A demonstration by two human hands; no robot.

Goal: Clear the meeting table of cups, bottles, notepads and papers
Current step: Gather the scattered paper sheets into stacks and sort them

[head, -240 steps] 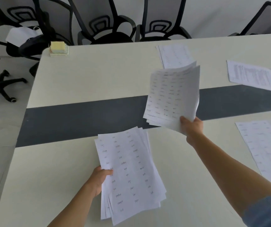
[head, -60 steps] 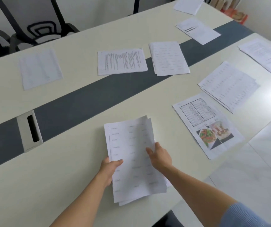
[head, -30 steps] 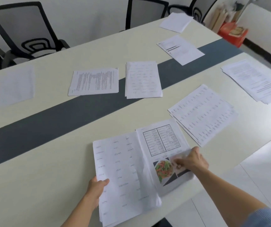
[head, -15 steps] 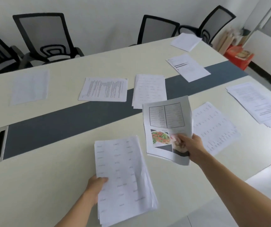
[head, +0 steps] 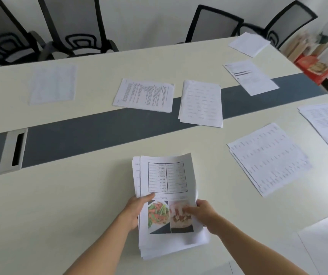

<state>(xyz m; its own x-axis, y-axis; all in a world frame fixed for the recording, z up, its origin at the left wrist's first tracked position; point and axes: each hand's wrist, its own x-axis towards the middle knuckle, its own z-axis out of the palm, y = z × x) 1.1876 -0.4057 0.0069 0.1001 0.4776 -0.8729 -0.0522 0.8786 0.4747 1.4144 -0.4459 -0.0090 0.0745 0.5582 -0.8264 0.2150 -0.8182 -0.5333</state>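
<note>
A stack of papers (head: 167, 197) lies on the cream meeting table (head: 70, 205) near its front edge. Its top sheet shows a table and two food photos. My left hand (head: 135, 209) grips the stack's left edge, thumb on top. My right hand (head: 200, 212) holds the right edge, fingers lying on the photo sheet. More paper piles lie around: one to the right (head: 268, 157), one at the far right edge (head: 325, 126), two across the dark centre strip (head: 144, 95) (head: 200, 104), a faint sheet at far left (head: 53, 84), and two at the far right end (head: 250, 76) (head: 249, 43).
A dark grey strip (head: 99, 132) runs along the table's middle, with a cable slot (head: 13, 150) at the left. Black mesh office chairs (head: 75, 28) stand behind the table along the wall. A red box (head: 313, 67) sits on the floor at the far right.
My right hand has brought the photo sheet down from the air onto the stack held by my left hand. Both hands now hold the combined stack.
</note>
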